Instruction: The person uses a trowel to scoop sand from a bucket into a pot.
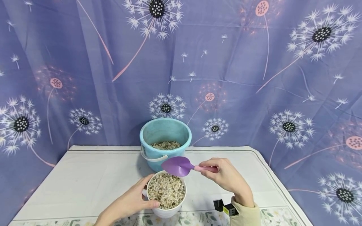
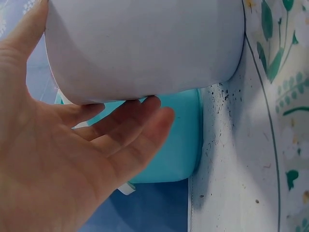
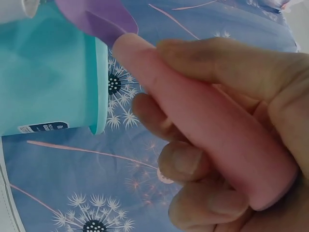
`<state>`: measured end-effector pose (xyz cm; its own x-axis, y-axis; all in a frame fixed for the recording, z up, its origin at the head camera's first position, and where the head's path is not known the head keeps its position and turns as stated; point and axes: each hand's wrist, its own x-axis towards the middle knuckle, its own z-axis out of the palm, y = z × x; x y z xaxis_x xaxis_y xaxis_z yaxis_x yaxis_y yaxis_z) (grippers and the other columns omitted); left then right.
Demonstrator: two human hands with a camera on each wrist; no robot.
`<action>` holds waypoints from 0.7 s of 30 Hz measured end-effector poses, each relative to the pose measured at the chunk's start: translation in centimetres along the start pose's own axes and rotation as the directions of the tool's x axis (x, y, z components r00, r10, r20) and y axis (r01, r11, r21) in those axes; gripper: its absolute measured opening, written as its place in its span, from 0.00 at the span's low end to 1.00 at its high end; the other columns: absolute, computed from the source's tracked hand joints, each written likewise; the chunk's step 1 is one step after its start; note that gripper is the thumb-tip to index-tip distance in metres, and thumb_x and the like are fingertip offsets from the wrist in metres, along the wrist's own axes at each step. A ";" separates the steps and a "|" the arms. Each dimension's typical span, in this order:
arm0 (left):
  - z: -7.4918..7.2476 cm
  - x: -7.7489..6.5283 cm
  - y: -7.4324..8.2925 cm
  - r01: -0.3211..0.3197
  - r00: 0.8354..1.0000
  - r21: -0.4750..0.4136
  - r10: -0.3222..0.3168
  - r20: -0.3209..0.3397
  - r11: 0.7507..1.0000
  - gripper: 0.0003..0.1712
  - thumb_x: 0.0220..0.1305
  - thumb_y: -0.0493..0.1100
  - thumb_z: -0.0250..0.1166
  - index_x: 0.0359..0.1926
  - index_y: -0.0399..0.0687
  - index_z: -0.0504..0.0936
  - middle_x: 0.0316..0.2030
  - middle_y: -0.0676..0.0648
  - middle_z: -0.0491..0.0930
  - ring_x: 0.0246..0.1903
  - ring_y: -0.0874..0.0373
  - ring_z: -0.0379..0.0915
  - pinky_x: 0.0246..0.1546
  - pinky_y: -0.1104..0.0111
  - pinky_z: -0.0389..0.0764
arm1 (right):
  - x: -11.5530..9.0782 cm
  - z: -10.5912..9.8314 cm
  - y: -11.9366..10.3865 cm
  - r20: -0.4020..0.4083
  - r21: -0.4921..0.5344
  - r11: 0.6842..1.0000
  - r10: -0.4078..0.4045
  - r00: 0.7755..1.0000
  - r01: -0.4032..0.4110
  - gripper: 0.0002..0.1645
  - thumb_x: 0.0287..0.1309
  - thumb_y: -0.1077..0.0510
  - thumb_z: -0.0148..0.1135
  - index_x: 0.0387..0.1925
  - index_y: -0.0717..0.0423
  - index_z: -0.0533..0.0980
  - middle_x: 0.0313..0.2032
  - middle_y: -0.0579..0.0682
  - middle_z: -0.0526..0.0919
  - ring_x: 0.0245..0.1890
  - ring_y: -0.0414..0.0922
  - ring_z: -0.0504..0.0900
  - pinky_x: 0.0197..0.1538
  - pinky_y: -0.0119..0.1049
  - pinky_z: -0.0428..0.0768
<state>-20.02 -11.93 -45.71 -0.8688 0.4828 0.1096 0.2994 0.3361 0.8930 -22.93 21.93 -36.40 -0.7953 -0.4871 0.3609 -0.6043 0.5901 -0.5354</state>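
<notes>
A white pot (image 1: pixel 167 209) full of pale gravel (image 1: pixel 166 190) stands near the table's front edge. My left hand (image 1: pixel 133 201) holds it from the left, thumb on the front rim; in the left wrist view the fingers (image 2: pixel 120 140) curve round the pot's wall (image 2: pixel 145 43). My right hand (image 1: pixel 224 175) grips the pink handle (image 3: pixel 203 125) of a small purple trowel (image 1: pixel 178 165). The blade hovers over the pot's far rim. Behind stands a turquoise bucket (image 1: pixel 165 133) with gravel (image 1: pixel 166 145) inside.
The table wears a white cloth (image 1: pixel 85 182) with a floral border (image 1: pixel 277 216) at the front. A purple dandelion-print curtain (image 1: pixel 254 78) hangs close behind the bucket. A small black and yellow device (image 1: pixel 224 207) sits at my right wrist.
</notes>
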 end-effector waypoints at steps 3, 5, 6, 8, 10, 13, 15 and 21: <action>0.0 0.0 0.0 0.000 1.000 0.003 0.000 -0.002 1.000 0.53 0.51 0.55 0.76 0.73 0.49 0.58 0.64 0.44 0.66 0.56 0.49 0.70 0.47 0.64 0.79 | 0.0 0.0 0.1 0.002 0.027 1.000 0.002 1.000 -0.002 0.10 0.58 0.55 0.70 0.43 0.46 0.85 0.31 0.36 0.84 0.21 0.33 0.74 0.27 0.31 0.78; -0.1 0.0 0.0 -0.002 1.000 0.015 0.002 -0.006 1.000 0.53 0.51 0.55 0.76 0.73 0.49 0.58 0.64 0.45 0.66 0.57 0.49 0.69 0.51 0.59 0.78 | 0.0 0.0 0.1 -0.004 0.042 0.999 0.000 1.000 0.000 0.08 0.60 0.52 0.69 0.42 0.43 0.85 0.29 0.35 0.84 0.18 0.32 0.71 0.25 0.31 0.76; -0.1 -0.1 0.0 -0.002 1.000 0.023 0.002 -0.007 1.000 0.53 0.50 0.56 0.76 0.73 0.50 0.58 0.65 0.45 0.66 0.58 0.49 0.68 0.52 0.56 0.77 | 0.1 0.1 0.1 -0.002 0.054 0.999 0.001 1.000 -0.001 0.08 0.61 0.50 0.68 0.41 0.42 0.85 0.28 0.35 0.83 0.17 0.32 0.69 0.23 0.31 0.75; -0.1 -0.1 0.0 -0.003 1.000 0.054 0.003 -0.010 0.999 0.54 0.49 0.58 0.76 0.73 0.50 0.59 0.65 0.45 0.65 0.60 0.48 0.66 0.56 0.50 0.73 | 0.0 0.1 0.1 0.007 0.096 0.995 0.004 1.000 -0.005 0.07 0.62 0.49 0.66 0.41 0.42 0.86 0.27 0.36 0.83 0.18 0.32 0.68 0.23 0.31 0.74; -0.2 -0.1 0.1 -0.002 1.000 0.086 0.003 -0.011 0.996 0.56 0.48 0.61 0.75 0.73 0.49 0.59 0.66 0.44 0.65 0.62 0.46 0.64 0.59 0.45 0.69 | -0.1 0.2 0.3 0.022 0.154 0.988 0.013 1.000 -0.017 0.07 0.63 0.51 0.66 0.40 0.44 0.86 0.28 0.38 0.83 0.20 0.33 0.71 0.26 0.32 0.76; -0.3 -0.2 0.3 0.005 1.000 0.127 -0.004 -0.009 0.992 0.57 0.48 0.63 0.74 0.73 0.48 0.58 0.67 0.41 0.63 0.64 0.42 0.61 0.61 0.41 0.64 | -0.2 0.3 0.6 0.046 0.244 0.969 0.020 0.999 -0.030 0.07 0.63 0.57 0.65 0.41 0.49 0.85 0.28 0.42 0.84 0.21 0.34 0.72 0.26 0.33 0.75; -0.5 -0.2 0.3 0.011 1.000 0.130 -0.010 -0.002 0.992 0.57 0.49 0.63 0.74 0.73 0.47 0.58 0.67 0.39 0.63 0.65 0.41 0.60 0.60 0.41 0.65 | 0.0 0.4 0.7 0.054 0.289 0.957 0.007 0.999 -0.022 0.08 0.63 0.60 0.64 0.42 0.52 0.85 0.27 0.43 0.83 0.20 0.34 0.71 0.25 0.32 0.74; -1.7 0.2 0.5 -0.024 0.999 0.219 0.032 -0.032 0.975 0.43 0.63 0.60 0.65 0.69 0.41 0.64 0.60 0.39 0.71 0.56 0.44 0.70 0.51 0.48 0.76 | 0.9 0.4 1.2 0.092 0.389 0.921 -0.017 0.996 -0.020 0.08 0.64 0.59 0.64 0.43 0.51 0.85 0.23 0.47 0.79 0.15 0.34 0.62 0.15 0.31 0.64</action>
<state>-20.67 -13.04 -44.49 -0.8710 0.4672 0.1517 0.3992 0.4932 0.7730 -24.33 21.94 -37.00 -0.7773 -0.5540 0.2981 -0.5218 0.3032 -0.7974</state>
